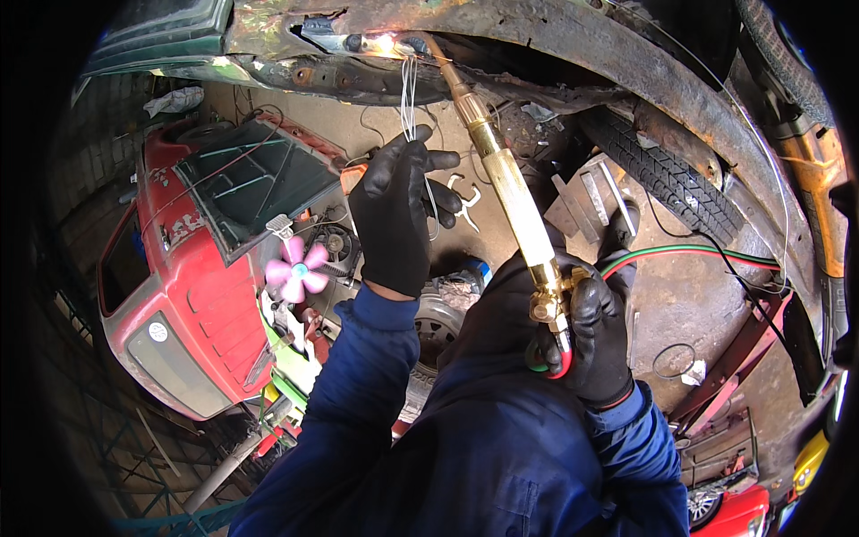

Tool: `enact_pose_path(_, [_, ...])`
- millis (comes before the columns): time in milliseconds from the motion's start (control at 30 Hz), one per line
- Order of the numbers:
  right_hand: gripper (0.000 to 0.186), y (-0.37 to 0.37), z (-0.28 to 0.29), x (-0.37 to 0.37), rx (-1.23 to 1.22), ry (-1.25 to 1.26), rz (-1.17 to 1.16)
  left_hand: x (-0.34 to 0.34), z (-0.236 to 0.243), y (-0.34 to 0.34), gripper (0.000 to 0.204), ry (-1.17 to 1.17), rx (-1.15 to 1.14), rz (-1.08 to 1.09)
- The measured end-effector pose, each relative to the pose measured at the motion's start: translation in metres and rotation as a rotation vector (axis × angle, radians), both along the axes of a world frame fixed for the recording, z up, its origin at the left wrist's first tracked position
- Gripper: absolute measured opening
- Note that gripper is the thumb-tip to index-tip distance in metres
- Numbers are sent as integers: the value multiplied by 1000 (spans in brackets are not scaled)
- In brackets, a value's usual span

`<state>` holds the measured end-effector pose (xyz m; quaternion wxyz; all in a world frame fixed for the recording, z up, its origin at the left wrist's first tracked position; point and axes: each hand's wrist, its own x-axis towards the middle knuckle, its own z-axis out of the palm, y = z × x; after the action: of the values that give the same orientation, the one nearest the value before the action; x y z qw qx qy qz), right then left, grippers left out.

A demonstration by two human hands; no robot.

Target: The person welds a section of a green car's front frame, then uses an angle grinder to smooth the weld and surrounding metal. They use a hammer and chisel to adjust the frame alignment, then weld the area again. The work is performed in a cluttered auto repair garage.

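Biggest thing here is a rusty car body (591, 45) arching across the top, cut off by the frame edge, so no clue about the rest of it. Red vehicle (210, 295) over on the left, bent by the lens, then a black tyre (667, 170) partly tucked under the rusty metal. The brass torch (519, 201) slants up the middle, tip right by the bodywork. Right hand (595, 336) has its grip wrapped round the torch's lower end, though some fingers are hidden. Left hand (394, 197) has its grip pinched on a few thin wires (409, 94) reaching up to the metal; can't count them. Smallest is a bright glow (386, 43) beside the tip, washing out whatever's underneath.
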<state>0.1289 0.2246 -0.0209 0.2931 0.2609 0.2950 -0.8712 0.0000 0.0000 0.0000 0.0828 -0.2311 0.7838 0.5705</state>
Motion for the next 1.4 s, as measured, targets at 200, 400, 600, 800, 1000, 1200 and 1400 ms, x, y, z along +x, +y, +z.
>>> enact_pose_path(200, [67,3,-1,-1,23,6,-11,-4,-3,6,42,64,129,88])
enact_pose_path(400, [66,2,0,-1,7,-14,-19,-4,-2,7,40,66,116,84])
enact_pose_path(600, [63,2,0,1,11,-3,-21,-5,0,7,39,47,78,81])
enact_pose_path(800, [63,3,-2,3,3,0,-15,-4,2,7,39,45,62,69])
enact_pose_path(1000, [62,2,-1,3,17,-6,-14,-4,2,7,39,43,67,75])
enact_pose_path(1200, [61,1,2,1,-6,-19,-22,-4,2,6,40,47,89,81])
enact_pose_path(1400, [60,1,0,0,-33,-39,-32,-5,3,6,42,39,99,88])
